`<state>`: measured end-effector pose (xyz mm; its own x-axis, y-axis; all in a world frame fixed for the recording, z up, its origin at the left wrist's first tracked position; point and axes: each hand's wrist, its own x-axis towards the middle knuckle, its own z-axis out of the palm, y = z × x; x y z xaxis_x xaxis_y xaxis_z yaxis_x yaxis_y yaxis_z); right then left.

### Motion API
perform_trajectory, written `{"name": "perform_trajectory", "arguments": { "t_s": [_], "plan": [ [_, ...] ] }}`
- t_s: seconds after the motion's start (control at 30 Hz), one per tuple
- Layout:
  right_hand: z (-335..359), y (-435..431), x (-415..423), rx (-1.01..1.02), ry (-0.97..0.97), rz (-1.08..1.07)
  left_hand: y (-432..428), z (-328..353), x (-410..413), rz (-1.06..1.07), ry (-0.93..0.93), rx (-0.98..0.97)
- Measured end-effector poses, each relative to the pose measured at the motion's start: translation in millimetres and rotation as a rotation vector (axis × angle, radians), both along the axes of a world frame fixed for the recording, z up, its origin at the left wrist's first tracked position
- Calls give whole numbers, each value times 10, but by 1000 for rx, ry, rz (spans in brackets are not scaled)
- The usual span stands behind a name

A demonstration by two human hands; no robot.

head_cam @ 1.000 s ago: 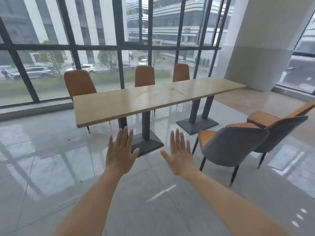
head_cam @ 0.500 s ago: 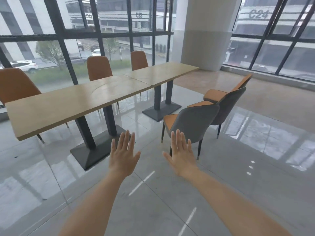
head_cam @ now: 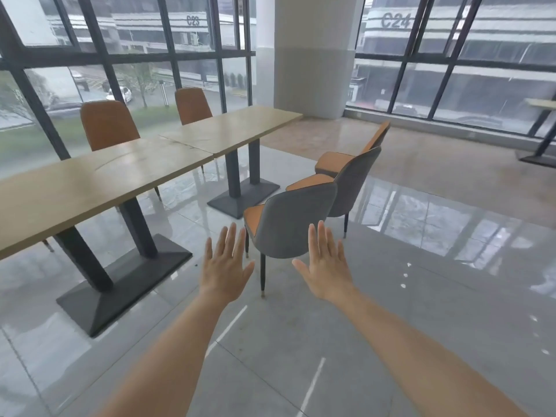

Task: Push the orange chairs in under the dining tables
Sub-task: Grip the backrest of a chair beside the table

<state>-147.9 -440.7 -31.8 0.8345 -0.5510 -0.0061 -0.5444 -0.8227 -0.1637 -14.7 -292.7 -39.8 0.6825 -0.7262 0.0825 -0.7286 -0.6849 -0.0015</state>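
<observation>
Both hands, the left hand (head_cam: 224,266) and right hand (head_cam: 326,266), are flat and hold nothing, while three orange chairs (head_cam: 288,224) near the dining tables (head_cam: 90,182) aren't pushed in yet.

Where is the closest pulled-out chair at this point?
Head view, centre: the closest chair stands on the floor just beyond the left hand and right hand, right of the near table's base, with a second chair beyond it.
</observation>
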Motion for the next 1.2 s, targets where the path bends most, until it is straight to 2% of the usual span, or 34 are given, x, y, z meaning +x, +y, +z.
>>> {"name": "perform_trajectory", "arguments": {
  "t_s": [0.43, 0.73, 0.93, 1.2],
  "plan": [
    [-26, -1986, 334, -18, 38, -14, -2125, -48, 331, -36, -18, 23],
    [-318, -3204, 1229, -11, 113, 45, -3324, -421, 1157, 1, -5, 82],
    [-498, -3850, 1814, 61, 178, 100, -3964, -660, 1709, 41, 55, 168],
    [-753, -4472, 2357, 93, 264, 259, -4460, -923, 2056, 110, 113, 323]
  ]
}}
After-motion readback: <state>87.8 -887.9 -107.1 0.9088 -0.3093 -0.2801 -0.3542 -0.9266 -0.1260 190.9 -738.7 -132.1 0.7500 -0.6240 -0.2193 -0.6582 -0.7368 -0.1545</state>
